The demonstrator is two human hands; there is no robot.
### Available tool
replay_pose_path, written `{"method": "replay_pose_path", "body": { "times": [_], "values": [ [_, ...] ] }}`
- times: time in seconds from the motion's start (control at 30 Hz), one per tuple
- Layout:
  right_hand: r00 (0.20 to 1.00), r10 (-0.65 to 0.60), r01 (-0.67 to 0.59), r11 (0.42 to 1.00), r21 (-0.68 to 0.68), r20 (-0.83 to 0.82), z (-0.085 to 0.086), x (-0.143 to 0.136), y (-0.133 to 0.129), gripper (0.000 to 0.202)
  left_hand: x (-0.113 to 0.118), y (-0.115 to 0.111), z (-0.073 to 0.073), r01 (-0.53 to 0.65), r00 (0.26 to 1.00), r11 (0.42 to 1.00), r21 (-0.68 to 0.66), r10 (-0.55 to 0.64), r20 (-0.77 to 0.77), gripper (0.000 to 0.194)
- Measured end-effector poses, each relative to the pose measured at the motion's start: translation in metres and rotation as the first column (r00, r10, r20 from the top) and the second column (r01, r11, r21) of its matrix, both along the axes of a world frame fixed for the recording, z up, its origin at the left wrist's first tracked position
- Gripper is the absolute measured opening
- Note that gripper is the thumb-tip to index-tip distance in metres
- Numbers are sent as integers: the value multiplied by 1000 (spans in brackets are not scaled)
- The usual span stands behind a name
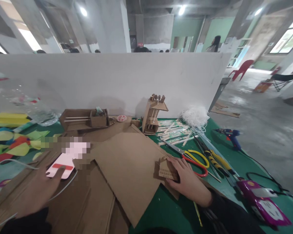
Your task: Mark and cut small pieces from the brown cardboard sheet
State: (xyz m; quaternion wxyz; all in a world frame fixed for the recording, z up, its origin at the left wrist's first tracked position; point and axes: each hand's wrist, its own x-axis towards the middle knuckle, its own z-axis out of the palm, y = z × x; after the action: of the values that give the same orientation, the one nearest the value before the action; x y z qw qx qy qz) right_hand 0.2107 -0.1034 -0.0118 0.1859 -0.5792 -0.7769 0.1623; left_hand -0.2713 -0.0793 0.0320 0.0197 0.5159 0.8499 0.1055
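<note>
My left hand (40, 187) is closed round the lower end of a phone (63, 164) with a lit pinkish screen, part of which is pixelated. A white cable runs below the phone. My right hand (189, 182) grips a small piece of printed cardboard (167, 169) between thumb and fingers, above the right side of a large brown cardboard sheet (129, 165). Scissors (178, 151) with yellow and red handles lie just beyond my right hand.
Cardboard models (150, 120) stand and lie along a white partition (117, 78). Wrapped sticks (173, 131), white string (195, 118), pliers (216, 161), a glue gun (230, 136) and a purple packet (263, 203) are at right; coloured paper (14, 143) and a plastic bottle (36, 109) at left.
</note>
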Motion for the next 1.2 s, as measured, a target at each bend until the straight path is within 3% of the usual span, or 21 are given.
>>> {"method": "replay_pose_path", "body": {
  "times": [0.1,0.2,0.3,0.43,0.53,0.6,0.67,0.7,0.77,0.8,0.87,0.9,1.0,1.1,1.2],
  "values": [
    [1000,5,-5,1000,11,-11,-1,0,0,64,12,-2,10,-8,999,999,-38,6,-41,62],
    [1000,15,-14,999,30,-20,-2,0,0,66,32,-6,23,-44,981,998,43,51,-186,62],
    [999,24,-22,998,52,-38,-3,1,-1,67,55,-12,33,149,946,974,170,-91,-311,54],
    [995,0,7,997,71,-102,-3,2,-2,65,94,-22,37,537,843,805,253,-519,-140,42],
    [986,-17,30,997,77,-169,-3,3,-2,63,135,-28,39,737,659,663,136,-748,77,43],
    [977,-6,24,996,86,-213,-3,3,-2,65,167,-27,39,809,534,575,123,-806,255,50],
    [965,12,15,995,103,-260,-3,3,-2,67,199,-18,35,824,411,546,153,-760,504,52],
    [958,25,9,993,116,-284,-3,4,-2,69,215,-11,31,819,324,549,166,-681,657,57],
    [943,63,-16,989,145,-327,-3,4,-3,72,244,6,18,788,63,582,200,-400,915,67],
    [935,83,-29,987,161,-344,-2,4,-3,73,258,14,10,775,-101,599,201,-197,975,71],
    [920,110,-42,982,186,-377,-1,3,-4,75,280,25,-5,797,-255,556,236,-45,966,72],
    [910,112,-37,981,191,-399,-1,2,-5,76,289,29,-12,762,-396,580,289,64,916,73],
    [871,81,-7,988,154,-485,-1,0,-7,77,305,31,-26,711,-540,629,315,201,817,73],
    [836,36,2,998,69,-548,-2,-1,-8,76,311,28,-29,662,-595,707,251,291,750,67],
    [835,-21,25,1000,-1,-551,-5,-2,-7,79,311,29,-28,610,-592,759,226,247,767,60]
  ]
}}
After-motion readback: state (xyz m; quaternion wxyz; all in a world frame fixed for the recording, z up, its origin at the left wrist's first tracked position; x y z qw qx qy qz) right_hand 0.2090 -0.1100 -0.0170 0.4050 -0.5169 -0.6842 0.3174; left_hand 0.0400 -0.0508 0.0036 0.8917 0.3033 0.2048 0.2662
